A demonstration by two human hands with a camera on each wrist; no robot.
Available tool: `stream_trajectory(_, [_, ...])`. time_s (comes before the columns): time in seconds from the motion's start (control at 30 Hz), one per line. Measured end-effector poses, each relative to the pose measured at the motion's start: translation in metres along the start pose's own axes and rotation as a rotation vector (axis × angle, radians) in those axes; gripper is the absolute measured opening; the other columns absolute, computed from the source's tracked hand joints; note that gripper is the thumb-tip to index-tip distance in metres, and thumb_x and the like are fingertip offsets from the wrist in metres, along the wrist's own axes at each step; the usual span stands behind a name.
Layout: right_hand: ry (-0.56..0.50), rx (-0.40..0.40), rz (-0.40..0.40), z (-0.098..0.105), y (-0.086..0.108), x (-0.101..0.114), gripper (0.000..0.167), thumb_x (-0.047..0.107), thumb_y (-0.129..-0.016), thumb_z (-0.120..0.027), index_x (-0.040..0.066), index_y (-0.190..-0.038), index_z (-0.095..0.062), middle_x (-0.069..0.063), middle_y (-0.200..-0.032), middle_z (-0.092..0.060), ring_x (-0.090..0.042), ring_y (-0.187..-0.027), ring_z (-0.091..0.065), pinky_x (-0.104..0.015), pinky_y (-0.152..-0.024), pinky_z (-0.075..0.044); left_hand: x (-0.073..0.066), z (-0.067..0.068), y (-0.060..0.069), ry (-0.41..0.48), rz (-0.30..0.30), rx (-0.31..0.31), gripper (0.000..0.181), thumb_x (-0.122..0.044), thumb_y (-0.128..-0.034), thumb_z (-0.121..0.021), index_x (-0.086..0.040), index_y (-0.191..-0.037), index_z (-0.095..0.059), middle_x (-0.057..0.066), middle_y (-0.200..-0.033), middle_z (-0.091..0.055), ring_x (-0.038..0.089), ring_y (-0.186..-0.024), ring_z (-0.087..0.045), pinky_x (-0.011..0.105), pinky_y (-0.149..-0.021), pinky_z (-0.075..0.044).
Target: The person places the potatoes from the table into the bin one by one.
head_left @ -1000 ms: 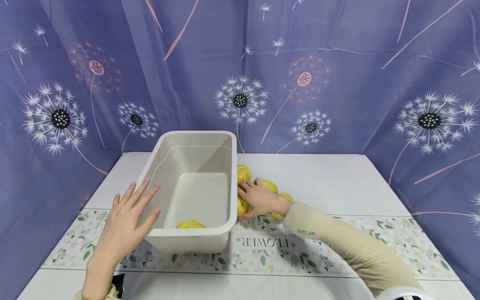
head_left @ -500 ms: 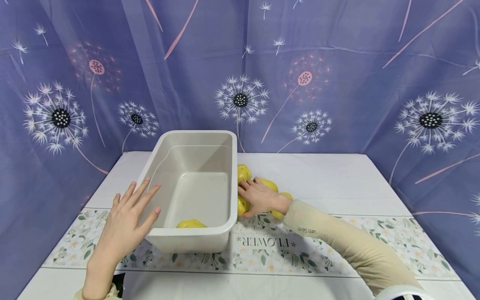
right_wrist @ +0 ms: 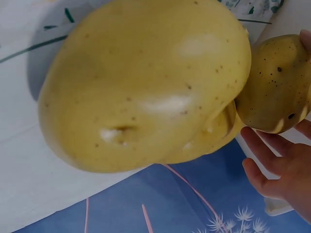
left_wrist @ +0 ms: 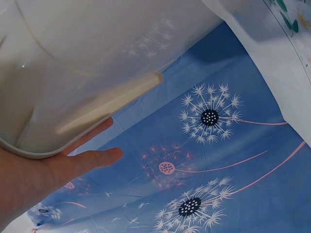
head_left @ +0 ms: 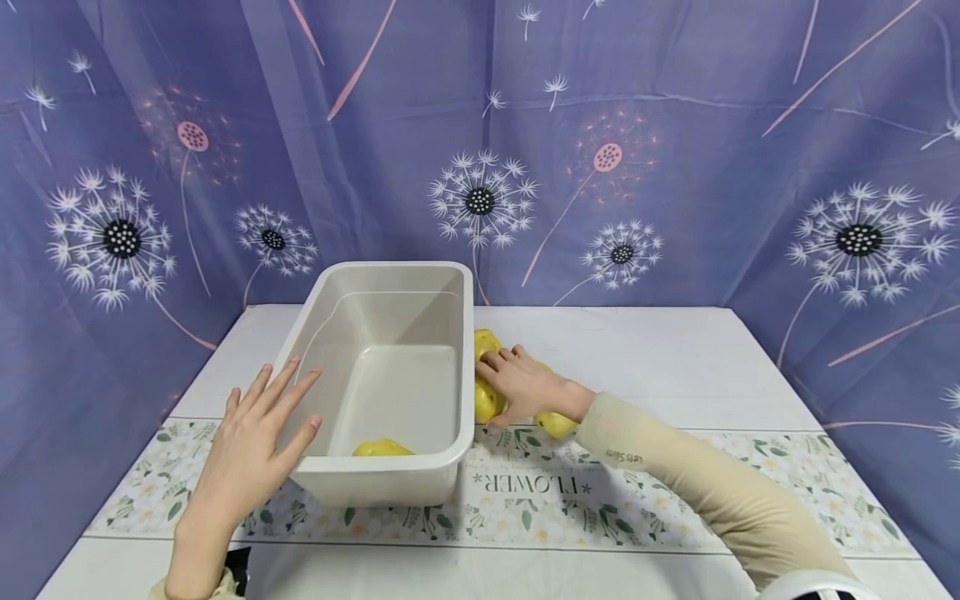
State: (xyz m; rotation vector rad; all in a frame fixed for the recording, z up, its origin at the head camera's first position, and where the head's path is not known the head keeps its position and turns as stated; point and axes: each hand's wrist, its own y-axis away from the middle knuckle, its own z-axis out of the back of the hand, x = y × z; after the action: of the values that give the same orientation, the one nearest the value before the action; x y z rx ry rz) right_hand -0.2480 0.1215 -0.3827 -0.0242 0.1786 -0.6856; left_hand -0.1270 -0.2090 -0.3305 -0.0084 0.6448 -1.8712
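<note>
Beside the right wall of a light grey plastic tub (head_left: 466, 367), my right hand (head_left: 528, 387) curls its fingers and thumb round a yellow potato (head_left: 487, 402). That potato (right_wrist: 274, 80) has dark specks in the right wrist view. Another potato (head_left: 486, 340) lies just beyond it, and one more potato (head_left: 557, 425) sits under the wrist. A large potato (right_wrist: 146, 87) fills the middle of the right wrist view. Inside the tub, near its front wall, lies a single potato (head_left: 382, 447). My left hand (head_left: 251, 450) spreads straight fingers at the tub's left rim.
The white table (head_left: 660, 358) carries a floral printed band (head_left: 750, 467) across its front part. A purple-blue curtain (head_left: 675, 75) with dandelion prints stands behind and at both sides.
My right hand has shifted slightly right and away from me, and the potato at its thumb has moved slightly with it. The left hand and the tub have stayed in place.
</note>
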Motion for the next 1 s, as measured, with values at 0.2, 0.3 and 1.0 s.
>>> stream_trajectory(0.2, [0.001,-0.031,0.007,0.004,0.001,-0.005,0.085,0.058,-0.063,-0.066,0.008,-0.128,-0.042,-0.011,-0.115,-0.051,-0.024,-0.093,-0.052,-0.035,-0.076,-0.039,0.0,-0.001,0.001,0.003,-0.001,-0.002,0.048,-0.033,-0.0883,-0.051,-0.021,-0.134,-0.042,0.012,-0.143,-0.033,0.038,-0.134,-0.022,0.069,-0.099,-0.013])
stream_trajectory(0.3, [-0.018,-0.04,0.003,0.008,0.001,-0.007,0.085,0.056,-0.064,-0.067,0.007,-0.129,-0.041,-0.011,-0.116,-0.05,-0.025,-0.093,-0.052,-0.036,-0.077,-0.039,0.0,0.0,0.001,0.002,-0.004,-0.004,0.049,-0.033,-0.0884,-0.051,-0.021,-0.135,-0.042,0.012,-0.143,-0.033,0.039,-0.134,-0.022,0.069,-0.099,-0.013])
stream_trajectory(1.0, [-0.105,-0.103,-0.034,0.037,0.003,-0.021,0.086,0.051,-0.063,-0.07,0.008,-0.131,-0.04,-0.013,-0.123,-0.049,-0.025,-0.104,-0.05,-0.039,-0.084,-0.041,0.002,-0.001,0.0,-0.009,-0.01,-0.02,0.049,-0.032,-0.0876,-0.052,-0.022,-0.134,-0.042,0.012,-0.143,-0.034,0.04,-0.133,-0.024,0.07,-0.097,-0.015])
